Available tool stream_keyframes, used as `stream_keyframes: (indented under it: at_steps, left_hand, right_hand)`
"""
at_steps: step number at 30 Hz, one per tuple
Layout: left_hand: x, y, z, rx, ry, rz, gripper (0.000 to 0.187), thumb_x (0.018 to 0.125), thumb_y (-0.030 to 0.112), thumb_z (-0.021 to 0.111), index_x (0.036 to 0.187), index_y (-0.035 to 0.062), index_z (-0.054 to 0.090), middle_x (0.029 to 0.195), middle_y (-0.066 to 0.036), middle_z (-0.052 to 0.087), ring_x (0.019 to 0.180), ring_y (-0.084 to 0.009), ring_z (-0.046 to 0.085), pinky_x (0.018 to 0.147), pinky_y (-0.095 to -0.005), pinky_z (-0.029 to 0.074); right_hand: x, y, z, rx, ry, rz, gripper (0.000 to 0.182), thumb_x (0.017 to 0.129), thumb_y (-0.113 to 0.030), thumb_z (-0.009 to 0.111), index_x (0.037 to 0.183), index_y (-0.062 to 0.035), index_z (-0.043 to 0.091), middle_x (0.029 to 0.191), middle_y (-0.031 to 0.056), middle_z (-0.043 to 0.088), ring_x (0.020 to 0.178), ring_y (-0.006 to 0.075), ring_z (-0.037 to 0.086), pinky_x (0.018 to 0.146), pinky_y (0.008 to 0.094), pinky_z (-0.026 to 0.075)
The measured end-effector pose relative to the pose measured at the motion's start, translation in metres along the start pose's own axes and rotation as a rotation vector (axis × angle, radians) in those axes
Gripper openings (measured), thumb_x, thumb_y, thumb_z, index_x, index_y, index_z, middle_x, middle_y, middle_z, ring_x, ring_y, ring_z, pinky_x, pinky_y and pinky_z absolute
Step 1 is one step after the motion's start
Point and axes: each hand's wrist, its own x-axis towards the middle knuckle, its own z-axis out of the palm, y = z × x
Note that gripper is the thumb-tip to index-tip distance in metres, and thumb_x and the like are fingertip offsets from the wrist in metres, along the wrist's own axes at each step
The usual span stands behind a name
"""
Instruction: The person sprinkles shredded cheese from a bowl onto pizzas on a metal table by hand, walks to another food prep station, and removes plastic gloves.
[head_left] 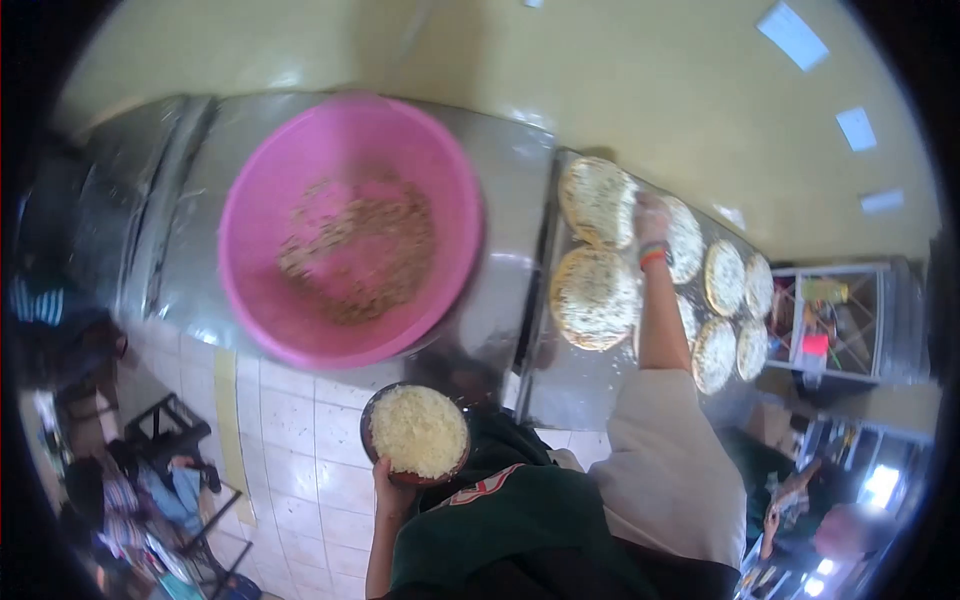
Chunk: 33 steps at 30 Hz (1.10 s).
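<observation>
My left hand [388,484] grips the rim of a dark round bowl [368,440] heaped with pale grated topping [418,432], held low at the table's front edge. My right hand [651,216] reaches over the metal table, above the gap between a large topped round base [597,202] at the back and another [681,240] to its right. Its fingers are blurred, and what they hold, if anything, cannot be made out. A topped round [595,299] lies nearer me, with several smaller ones [724,277] farther right.
A large pink basin [240,270] with brownish crumbly bits stands on the metal counter at left. Beyond the right end of the table is a shelf rack [828,320]. One person [800,510] is at lower right; others [125,500] sit at lower left.
</observation>
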Motion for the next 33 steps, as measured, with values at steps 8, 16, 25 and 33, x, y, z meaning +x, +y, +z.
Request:
stream_keyframes:
  at_steps: [8, 16, 25, 33]
  left_hand:
    - [-0.068, 0.021, -0.078, 0.023, -0.058, 0.371, 0.039, 0.084, 0.024, 0.038, 0.113, -0.0012, 0.041, 0.115, -0.012, 0.045, 0.108, -0.0213, 0.041, 0.093, -0.0345, 0.031]
    - [-0.135, 0.143, -0.260, -0.226, 0.160, 0.585, 0.053, 0.082, 0.033, 0.044, 0.123, 0.0045, 0.025, 0.113, -0.013, 0.041, 0.101, -0.0229, 0.046, 0.080, -0.0355, 0.043]
    - [-0.146, 0.284, -0.364, -0.383, 0.215, 0.766, 0.056, 0.082, 0.040, 0.040, 0.123, 0.0047, 0.023, 0.115, -0.015, 0.041, 0.103, -0.0265, 0.047, 0.078, -0.0408, 0.045]
    - [-0.141, 0.458, -0.447, -0.450, 0.337, 0.821, 0.056, 0.084, 0.042, 0.034, 0.122, 0.0017, 0.030, 0.118, -0.014, 0.043, 0.108, -0.0236, 0.043, 0.089, -0.0414, 0.035]
  right_hand:
    - [-0.118, -0.306, -0.225, 0.658, 0.280, -0.001, 0.026, 0.083, -0.017, 0.044, 0.099, 0.0014, 0.054, 0.089, 0.0125, 0.057, 0.074, 0.0194, 0.053, 0.066, 0.0300, 0.044]
    - [-0.355, -0.661, -0.227, 0.429, -0.556, -1.580, 0.031, 0.071, -0.025, 0.054, 0.094, -0.0039, 0.056, 0.096, 0.0134, 0.054, 0.090, 0.0256, 0.052, 0.079, 0.0332, 0.041]
    - [-0.346, -0.846, -0.124, 0.984, -0.852, -0.977, 0.039, 0.071, -0.010, 0.059, 0.107, -0.0036, 0.046, 0.096, 0.0121, 0.053, 0.081, 0.0210, 0.054, 0.067, 0.0341, 0.045]
    - [-0.362, -1.077, -0.087, 1.227, -2.279, -0.295, 0.050, 0.077, -0.027, 0.051, 0.116, 0.0012, 0.036, 0.107, 0.0103, 0.050, 0.093, 0.0182, 0.050, 0.080, 0.0308, 0.041]
